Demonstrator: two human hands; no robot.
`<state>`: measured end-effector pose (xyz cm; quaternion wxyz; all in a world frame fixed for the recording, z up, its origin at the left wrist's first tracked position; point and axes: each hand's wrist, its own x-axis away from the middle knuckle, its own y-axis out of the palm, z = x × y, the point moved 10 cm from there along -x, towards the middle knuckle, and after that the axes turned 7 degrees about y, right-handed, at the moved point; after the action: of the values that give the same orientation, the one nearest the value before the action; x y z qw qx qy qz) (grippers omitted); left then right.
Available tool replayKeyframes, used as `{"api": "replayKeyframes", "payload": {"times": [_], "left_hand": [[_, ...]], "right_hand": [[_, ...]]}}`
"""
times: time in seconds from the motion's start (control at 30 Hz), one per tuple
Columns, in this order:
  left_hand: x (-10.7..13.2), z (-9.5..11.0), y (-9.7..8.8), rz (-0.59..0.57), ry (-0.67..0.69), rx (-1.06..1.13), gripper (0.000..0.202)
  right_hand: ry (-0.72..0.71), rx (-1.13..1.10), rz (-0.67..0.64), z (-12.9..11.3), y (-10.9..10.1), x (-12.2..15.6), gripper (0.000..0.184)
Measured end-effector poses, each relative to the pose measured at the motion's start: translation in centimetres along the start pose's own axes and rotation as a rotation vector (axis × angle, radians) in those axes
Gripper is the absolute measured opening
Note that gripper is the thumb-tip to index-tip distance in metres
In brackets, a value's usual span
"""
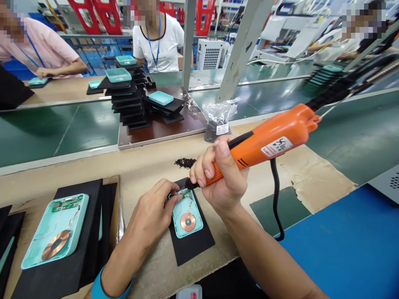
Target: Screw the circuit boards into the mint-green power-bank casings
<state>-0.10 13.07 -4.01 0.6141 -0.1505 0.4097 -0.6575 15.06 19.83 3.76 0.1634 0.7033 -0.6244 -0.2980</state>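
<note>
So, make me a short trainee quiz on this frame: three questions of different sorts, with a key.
1. Which hand grips the orange electric screwdriver?
2. True or false: a copper coil sits in the teal case that the left hand is touching.
3. What does the black foam pad under that case lie on? A blue mat; B tan bench top; C green conveyor belt.

Key: 1 right hand; 2 true; 3 B.
</note>
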Motion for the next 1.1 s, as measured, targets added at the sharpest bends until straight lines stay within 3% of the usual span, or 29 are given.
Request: {"api": "replayKeyframes", "payload": {"times": [0.13, 0.7, 0.77, 0.9, 1.1], "left_hand": [[0.0, -0.1, 0.0, -0.005, -0.016, 0.011, 0.014], [0.3, 0.0, 0.1, -0.007, -0.024, -0.022, 0.015], [0.3, -0.2, -0.1, 0.006, -0.057, -0.051, 0.008], [0.2, -1.0, -0.5, 0.045, -0.133, -0.079, 0.039], [0.2, -1.9, 1.1, -0.024, -0.199, -0.094, 0.013]], "right_hand": [[-0.006, -0.027, -0.027, -0.1, 0.2, 0.1, 0.033], [0.009, -0.015, -0.031, 0.2, 0.4, 0.3, 0.037], [0.004, -0.001, -0.038, 0.3, 0.6, 0.4, 0.038], [0.026, 0.043, -0.115, 0.8, 1.6, 0.3, 0.038], [0.081, 0.088, -0.246, 2.6, 4.0, 1.1, 0.036]]}}
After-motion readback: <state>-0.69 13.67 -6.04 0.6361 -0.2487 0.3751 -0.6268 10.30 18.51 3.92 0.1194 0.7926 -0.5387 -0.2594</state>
